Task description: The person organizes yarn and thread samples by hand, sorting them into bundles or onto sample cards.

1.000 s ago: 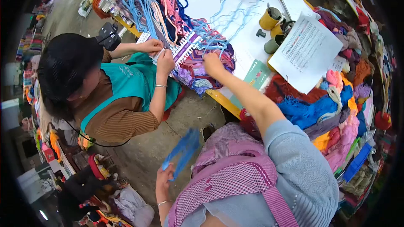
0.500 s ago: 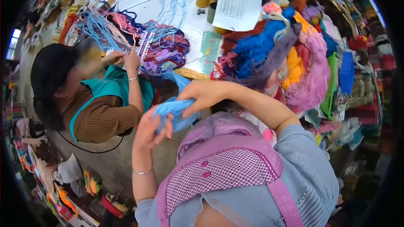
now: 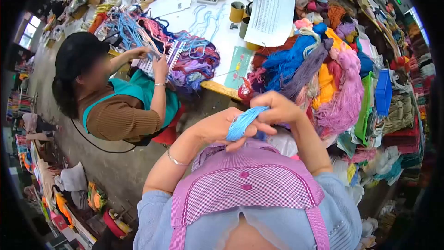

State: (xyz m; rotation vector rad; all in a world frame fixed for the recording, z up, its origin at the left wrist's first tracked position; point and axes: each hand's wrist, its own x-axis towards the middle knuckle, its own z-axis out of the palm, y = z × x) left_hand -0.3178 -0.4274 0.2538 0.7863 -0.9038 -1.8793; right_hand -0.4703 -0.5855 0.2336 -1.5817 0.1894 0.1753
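A light-blue skein of yarn (image 3: 242, 125) stretches between my two hands, in front of my chest. It lies across the fingers of my left hand (image 3: 217, 127), which are curled about it, with some fingertips showing below. My right hand (image 3: 280, 110) is closed at the skein's upper right end; its thumb and fingers pinch the strands. Part of the yarn beneath my fingers is hidden. Below both hands is the pink checked apron (image 3: 249, 183) that I wear.
A co-worker in a teal apron (image 3: 139, 93) sits to the left, hands on a multicolored yarn pile (image 3: 199, 58). Ahead stands a white table (image 3: 210, 18) with a printed sheet (image 3: 270, 18) and a cardboard tube (image 3: 237, 12). Big yarn hanks (image 3: 347, 92) and a blue bin (image 3: 383, 92) are on the right.
Both hands have moved right with the blue yarn, to the middle of my body. The skein looks more bunched, and its trailing strands toward the table no longer show.
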